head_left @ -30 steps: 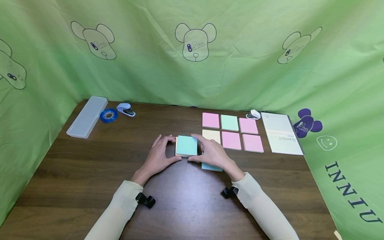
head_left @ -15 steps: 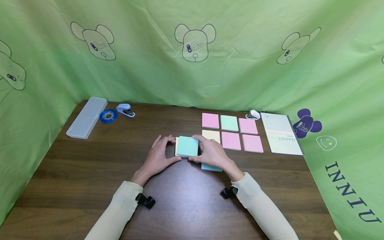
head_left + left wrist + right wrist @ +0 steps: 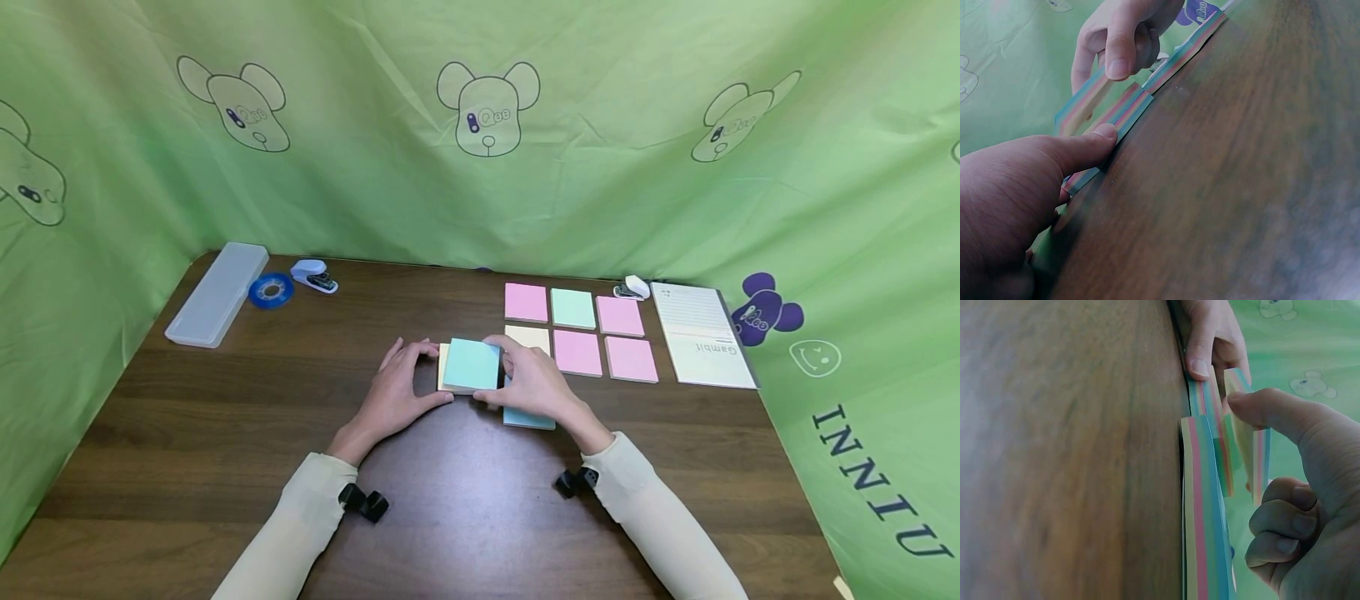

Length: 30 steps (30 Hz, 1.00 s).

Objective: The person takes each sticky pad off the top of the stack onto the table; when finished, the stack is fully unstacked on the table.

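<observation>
A sticky note pad with a blue top (image 3: 472, 363) is pinched between the thumb and fingers of my right hand (image 3: 536, 383). It tilts up over a cream-topped stack of sticky notes (image 3: 442, 371), with a gap at its near side in the right wrist view, where striped edges of the lifted pad (image 3: 1261, 469) show. My left hand (image 3: 393, 392) grips that lower stack from the left; its thumb lies on the stack's striped side (image 3: 1132, 122) in the left wrist view. Another blue-topped pad (image 3: 528, 419) lies partly hidden beneath my right hand.
Right of the hands lie pink pads (image 3: 577, 352), a mint pad (image 3: 573, 308) and a cream pad (image 3: 528, 336). Behind them sit a white stapler (image 3: 633, 287) and a notebook (image 3: 705, 333). At left are a plastic case (image 3: 219, 293), blue tape (image 3: 272, 290) and a lilac stapler (image 3: 314, 274).
The blue-topped pad has shifted right and risen off the cream-topped stack with my right hand, baring more of the cream below. My left hand has stayed in place.
</observation>
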Motion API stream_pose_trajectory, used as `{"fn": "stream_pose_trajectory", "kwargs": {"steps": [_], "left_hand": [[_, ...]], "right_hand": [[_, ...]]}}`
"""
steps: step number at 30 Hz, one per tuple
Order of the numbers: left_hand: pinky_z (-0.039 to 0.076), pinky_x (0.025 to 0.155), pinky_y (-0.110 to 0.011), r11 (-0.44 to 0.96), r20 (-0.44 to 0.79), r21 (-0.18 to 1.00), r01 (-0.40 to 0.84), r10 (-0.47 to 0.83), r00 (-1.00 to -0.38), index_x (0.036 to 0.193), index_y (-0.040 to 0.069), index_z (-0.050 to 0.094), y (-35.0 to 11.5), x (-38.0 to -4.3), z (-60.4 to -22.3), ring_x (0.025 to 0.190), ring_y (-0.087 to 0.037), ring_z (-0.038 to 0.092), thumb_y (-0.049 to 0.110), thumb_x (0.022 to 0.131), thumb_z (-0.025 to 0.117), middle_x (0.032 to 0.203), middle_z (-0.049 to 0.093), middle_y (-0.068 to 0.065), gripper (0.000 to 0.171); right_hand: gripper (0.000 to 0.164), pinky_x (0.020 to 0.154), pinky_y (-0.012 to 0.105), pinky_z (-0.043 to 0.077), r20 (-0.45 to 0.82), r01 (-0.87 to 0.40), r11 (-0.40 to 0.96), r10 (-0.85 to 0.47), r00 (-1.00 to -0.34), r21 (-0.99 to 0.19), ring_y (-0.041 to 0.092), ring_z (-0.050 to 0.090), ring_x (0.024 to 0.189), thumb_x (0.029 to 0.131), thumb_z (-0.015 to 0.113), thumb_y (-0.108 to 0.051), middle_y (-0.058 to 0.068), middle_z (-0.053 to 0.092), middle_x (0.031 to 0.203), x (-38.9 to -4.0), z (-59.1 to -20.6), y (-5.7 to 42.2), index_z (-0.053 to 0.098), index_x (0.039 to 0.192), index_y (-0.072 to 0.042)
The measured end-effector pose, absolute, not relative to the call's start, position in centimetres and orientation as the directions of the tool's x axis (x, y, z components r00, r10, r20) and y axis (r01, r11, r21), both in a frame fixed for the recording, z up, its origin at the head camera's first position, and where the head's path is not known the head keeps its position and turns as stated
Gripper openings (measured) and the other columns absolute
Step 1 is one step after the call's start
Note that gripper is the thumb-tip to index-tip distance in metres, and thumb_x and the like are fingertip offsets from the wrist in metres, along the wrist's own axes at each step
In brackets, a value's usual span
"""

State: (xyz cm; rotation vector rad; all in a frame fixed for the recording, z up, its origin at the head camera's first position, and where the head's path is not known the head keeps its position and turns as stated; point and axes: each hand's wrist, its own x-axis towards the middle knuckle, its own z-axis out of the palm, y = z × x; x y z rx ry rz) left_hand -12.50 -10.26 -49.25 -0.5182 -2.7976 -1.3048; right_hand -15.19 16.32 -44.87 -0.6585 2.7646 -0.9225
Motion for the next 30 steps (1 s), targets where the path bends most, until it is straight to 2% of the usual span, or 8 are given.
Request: {"fn": "stream_pose_trajectory", "kwargs": {"steps": [8, 15, 30], "left_hand": [[0.014, 0.14, -0.053, 0.59, 0.153, 0.749, 0.302, 0.289, -0.945, 0.137, 0.002, 0.057, -10.3, -12.4, -49.1, 0.155, -0.035, 0.052, 0.024, 0.085, 0.1, 0.153, 0.064, -0.02, 0.071], [0.015, 0.14, -0.054, 0.589, 0.164, 0.747, 0.309, 0.286, -0.944, 0.135, 0.002, 0.058, -10.3, -12.3, -49.1, 0.154, -0.035, 0.052, 0.023, 0.085, 0.099, 0.153, 0.064, -0.019, 0.069], [0.015, 0.14, -0.053, 0.592, 0.167, 0.741, 0.316, 0.293, -0.941, 0.135, 0.002, 0.057, -10.3, -12.3, -49.0, 0.154, -0.034, 0.053, 0.022, 0.083, 0.101, 0.154, 0.064, -0.018, 0.07]], "right_hand": [[0.084, 0.058, 0.025, 0.024, -0.004, -0.329, 0.712, -0.423, -0.906, -0.62, 0.006, 0.028, 0.063, 0.078, 0.101, -0.04, -0.011, 0.04, 0.07, -15.0, -44.6, 17.5, 0.064, 0.149, -0.014], [0.083, 0.059, 0.026, 0.025, 0.016, -0.336, 0.703, -0.42, -0.907, -0.627, 0.006, 0.027, 0.064, 0.079, 0.101, -0.037, -0.013, 0.035, 0.068, -14.6, -44.3, 18.8, 0.065, 0.148, -0.012], [0.082, 0.064, 0.028, 0.036, 0.023, -0.304, 0.701, -0.38, -0.925, -0.645, 0.008, 0.033, 0.067, 0.079, 0.102, -0.032, -0.008, 0.04, 0.073, -13.5, -44.0, 21.7, 0.064, 0.149, -0.012]]}}
